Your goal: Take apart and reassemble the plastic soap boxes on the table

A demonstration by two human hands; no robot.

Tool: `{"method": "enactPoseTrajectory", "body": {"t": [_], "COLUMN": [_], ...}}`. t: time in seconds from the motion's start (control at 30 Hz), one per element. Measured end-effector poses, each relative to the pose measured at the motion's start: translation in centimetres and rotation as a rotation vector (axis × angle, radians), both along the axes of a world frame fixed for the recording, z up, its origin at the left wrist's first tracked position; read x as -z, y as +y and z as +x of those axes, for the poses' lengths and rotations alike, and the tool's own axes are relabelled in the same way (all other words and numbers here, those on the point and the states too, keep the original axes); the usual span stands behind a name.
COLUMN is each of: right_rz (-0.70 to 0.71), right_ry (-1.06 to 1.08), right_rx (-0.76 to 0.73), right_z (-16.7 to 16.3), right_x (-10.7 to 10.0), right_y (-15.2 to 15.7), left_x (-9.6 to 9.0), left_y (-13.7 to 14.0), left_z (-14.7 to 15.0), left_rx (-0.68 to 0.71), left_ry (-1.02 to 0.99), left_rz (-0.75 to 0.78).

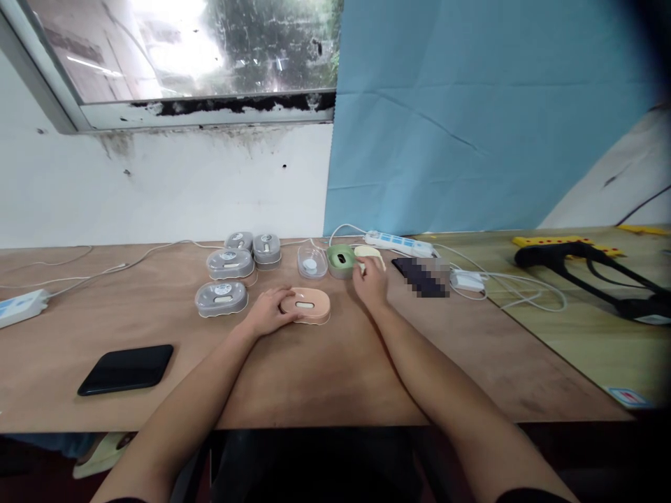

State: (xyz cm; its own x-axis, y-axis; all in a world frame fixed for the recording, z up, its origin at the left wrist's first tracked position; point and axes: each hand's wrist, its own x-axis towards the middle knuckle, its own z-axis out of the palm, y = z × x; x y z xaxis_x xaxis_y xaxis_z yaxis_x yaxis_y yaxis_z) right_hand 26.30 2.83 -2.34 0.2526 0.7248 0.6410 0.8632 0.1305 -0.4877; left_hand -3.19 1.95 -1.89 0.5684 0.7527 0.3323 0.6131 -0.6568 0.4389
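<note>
A peach oval case (pixel 321 303) with a pale slot in its top lies on the table. My left hand (pixel 271 311) grips its left end, thumb in front and fingers behind. Farther back and to the right, my right hand (pixel 372 279) has its fingers curled at a cream oval piece (pixel 370 251), and partly hides it. Beside those fingertips stands a green oval case (pixel 341 257) with a dark opening on top. A clear plastic cover (pixel 312 260) with a white round part rests left of the green case.
Several grey oval cases under clear covers (pixel 222 297) stand on the left. A black phone (pixel 126 369) lies front left. At the back are a power strip (pixel 398 244), a pixelated dark object (pixel 424 276) and a white adapter (pixel 467 281) with loose cables. A black frame (pixel 592 272) lies far right.
</note>
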Motion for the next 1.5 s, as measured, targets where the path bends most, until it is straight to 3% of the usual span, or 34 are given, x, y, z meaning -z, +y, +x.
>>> {"method": "enactPoseTrajectory", "body": {"t": [0.1,0.2,0.4,0.57,0.83,1.0,1.13,1.3,1.4,1.5], "right_rz": [-0.075,-0.096,-0.167,-0.195,-0.091,0.127,0.276,0.365,0.321,0.22], "right_ry": [-0.125,-0.149,-0.173,-0.161,-0.018,0.136,0.167,0.009,-0.008,0.162], "right_rx": [-0.286,-0.426,-0.463,-0.354,-0.315,-0.268,-0.342,-0.533,-0.589,-0.588], "right_z": [-3.2,-5.2,-5.0,-4.5,-4.0,-4.3,-4.8,-6.0,-7.0,-7.9], "right_x": [0.1,0.8,1.8,2.0,1.6,0.8,0.1,-0.4,-0.7,-1.1], "right_y": [0.0,0.9,2.0,1.5,1.2,0.1,-1.3,-3.1,-4.1,-4.8], "left_x": [-0.1,-0.3,-0.4,-0.2,-0.2,0.1,0.4,0.3,-0.1,-0.3], "left_y": [0.0,-0.1,-0.1,0.0,0.0,0.2,0.3,0.3,0.2,0.2], "left_z": [0.1,0.0,0.0,0.1,0.0,-0.1,-0.2,-0.3,-0.4,-0.5], "left_rx": [-0.004,-0.011,-0.011,0.011,0.021,-0.009,-0.059,-0.08,-0.089,-0.094], "left_ry": [-0.013,-0.04,-0.069,-0.081,-0.083,-0.085,-0.157,-0.325,-0.38,-0.393], "left_rz": [0.01,0.034,0.04,0.038,0.03,-0.004,-0.017,0.105,0.219,0.288]}}
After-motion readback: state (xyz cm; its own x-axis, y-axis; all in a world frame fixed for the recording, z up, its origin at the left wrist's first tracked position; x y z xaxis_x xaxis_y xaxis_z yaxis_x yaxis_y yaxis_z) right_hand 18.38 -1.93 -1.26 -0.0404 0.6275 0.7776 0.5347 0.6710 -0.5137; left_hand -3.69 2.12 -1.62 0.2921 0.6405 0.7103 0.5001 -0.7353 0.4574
